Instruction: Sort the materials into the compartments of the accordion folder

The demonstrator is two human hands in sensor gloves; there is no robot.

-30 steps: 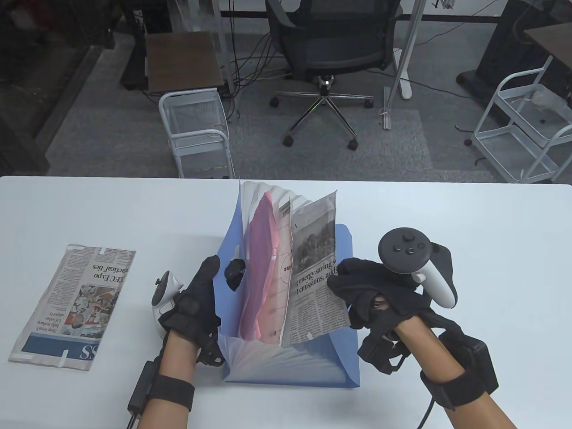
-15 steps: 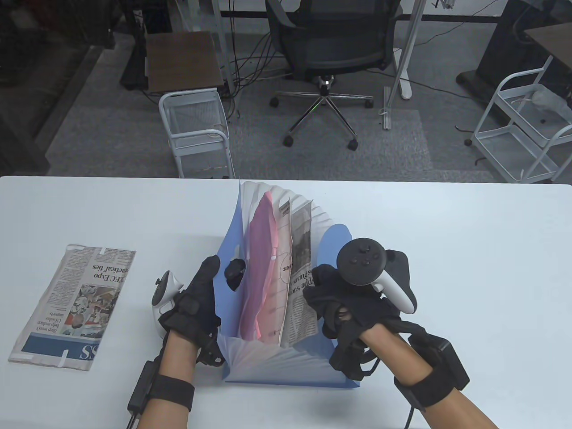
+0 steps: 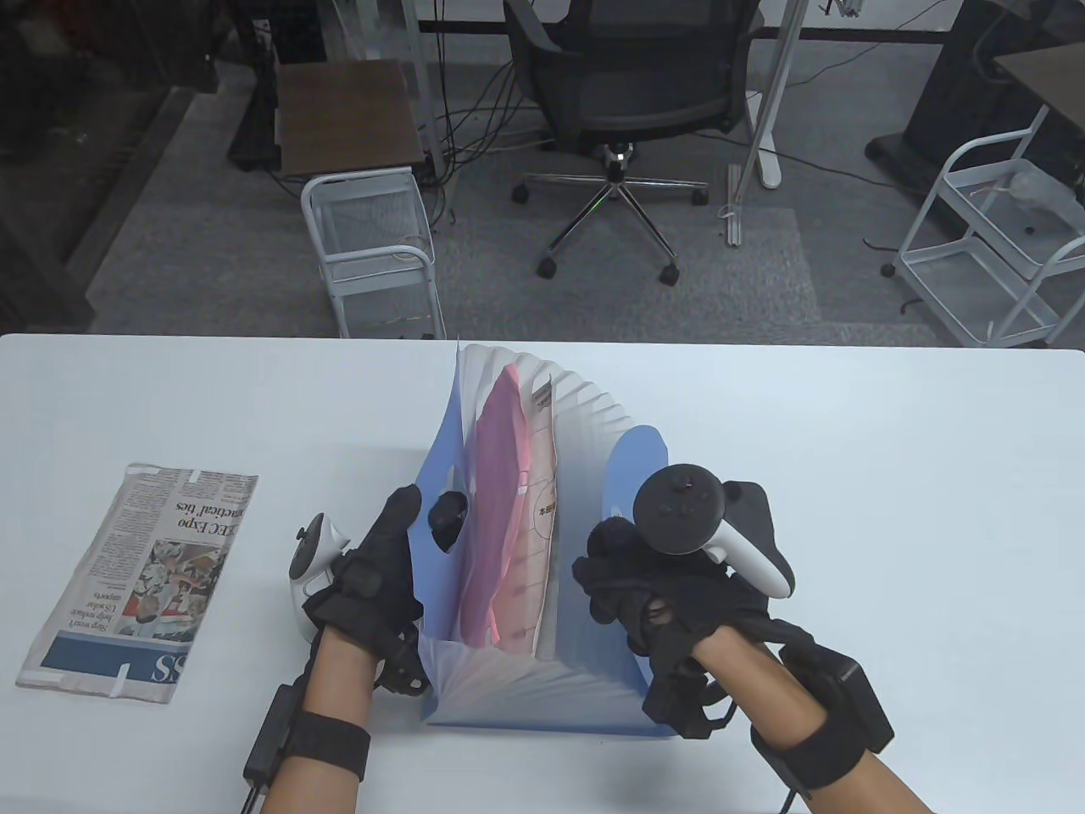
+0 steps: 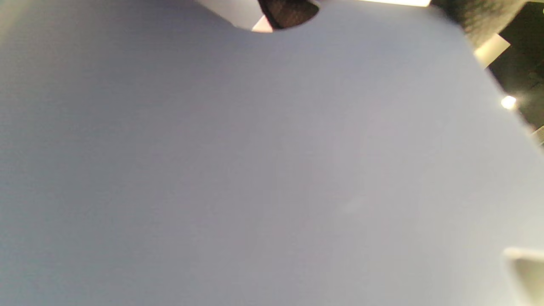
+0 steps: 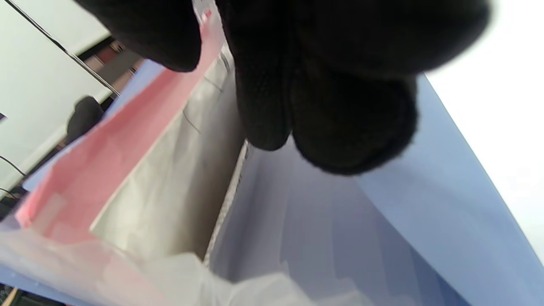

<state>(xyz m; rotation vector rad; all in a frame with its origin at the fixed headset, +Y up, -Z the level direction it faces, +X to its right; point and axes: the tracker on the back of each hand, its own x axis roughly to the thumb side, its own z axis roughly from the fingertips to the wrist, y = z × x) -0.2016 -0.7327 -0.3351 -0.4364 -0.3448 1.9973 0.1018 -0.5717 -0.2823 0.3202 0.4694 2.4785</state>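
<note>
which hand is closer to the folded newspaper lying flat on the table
Left. The left hand holds the accordion folder beside the newspaper; the right hand is on the folder's far side.

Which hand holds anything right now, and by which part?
Left hand grips the accordion folder by its left cover. Whether the right hand holds anything cannot be told.

Accordion folder [image 3: 631,462]: smooth translucent blue plastic, matt sheen. Pink sheet [image 3: 496,475]: thin paper. Newspaper [image 3: 140,581]: matt newsprint. Gloves, both hands: black knit cloth. Table [image 3: 890,475]: smooth white.
</note>
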